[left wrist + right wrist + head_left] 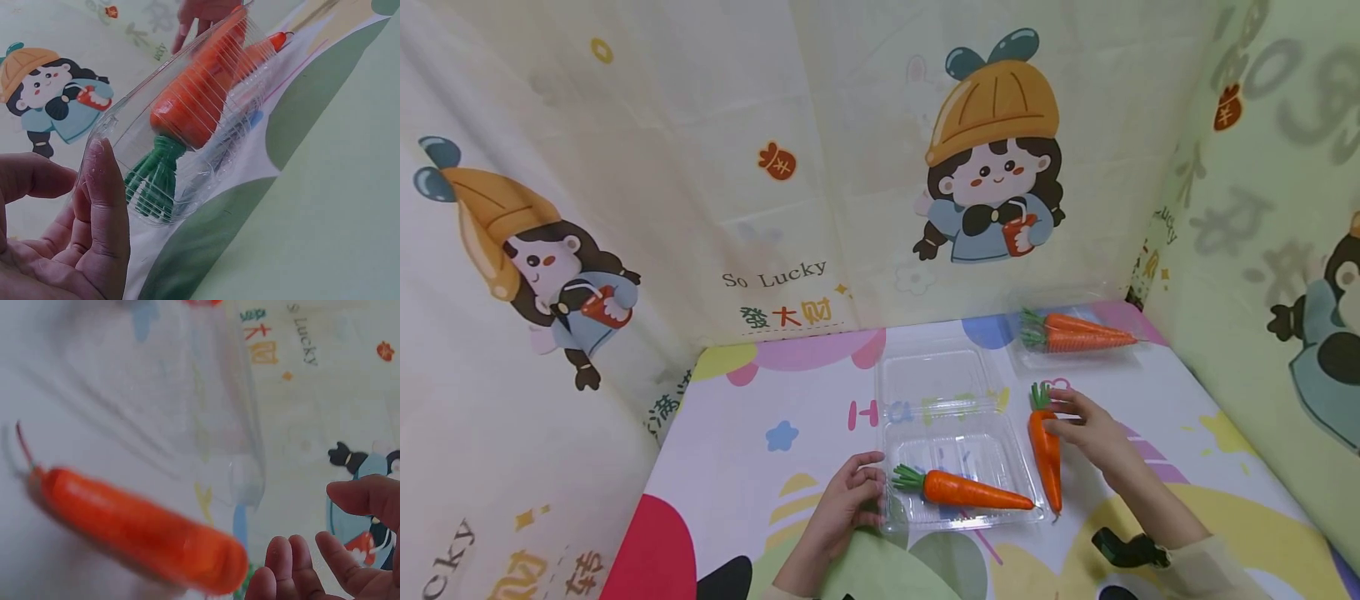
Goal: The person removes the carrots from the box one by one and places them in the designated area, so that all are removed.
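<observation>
A clear plastic clamshell box (1022, 467) lies with its lid (925, 375) folded back. Inside its base is an orange toy carrot (973, 490) with green tops pointing left. At the box's left edge, my left hand (847, 500) pinches the rim between thumb and fingers; the left wrist view shows the thumb (105, 194) against the clear wall. A second carrot (1047, 454) lies on the table just right of the box, its green top away from me. My right hand (1093, 437) reaches around its upper end, thumb and fingers spread apart in the right wrist view.
Another clear box (1078, 358) at the back right holds carrots (1086, 333). A printed cloth (820, 383) covers the table, and patterned curtains (865, 208) stand at the back and both sides. A dark band (1127, 550) is on the right wrist.
</observation>
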Motion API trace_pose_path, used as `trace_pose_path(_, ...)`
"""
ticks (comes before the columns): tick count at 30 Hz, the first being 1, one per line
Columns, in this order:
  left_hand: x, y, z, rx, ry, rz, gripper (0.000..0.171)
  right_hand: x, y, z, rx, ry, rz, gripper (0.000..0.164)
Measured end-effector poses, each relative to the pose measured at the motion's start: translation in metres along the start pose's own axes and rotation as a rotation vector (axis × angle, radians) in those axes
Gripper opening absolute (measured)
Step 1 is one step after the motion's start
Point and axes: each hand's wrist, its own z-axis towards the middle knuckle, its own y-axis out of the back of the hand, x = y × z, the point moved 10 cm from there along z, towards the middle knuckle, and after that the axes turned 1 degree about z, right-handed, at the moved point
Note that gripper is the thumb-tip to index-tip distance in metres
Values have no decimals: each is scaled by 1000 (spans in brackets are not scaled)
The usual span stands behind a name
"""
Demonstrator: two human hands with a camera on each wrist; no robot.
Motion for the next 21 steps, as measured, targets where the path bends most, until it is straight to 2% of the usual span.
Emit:
trace_pose_path(5, 1, 0, 0, 0, 2, -2, 56, 21, -18, -6, 10, 68, 24, 60)
trace_pose_path(11, 1, 0, 0, 4, 1, -3, 56, 38, -50, -16, 79, 126, 76, 55)
trace_pose_path(21, -1, -1, 0, 7, -7, 1, 57, 46, -93, -26, 170, 99, 46, 52)
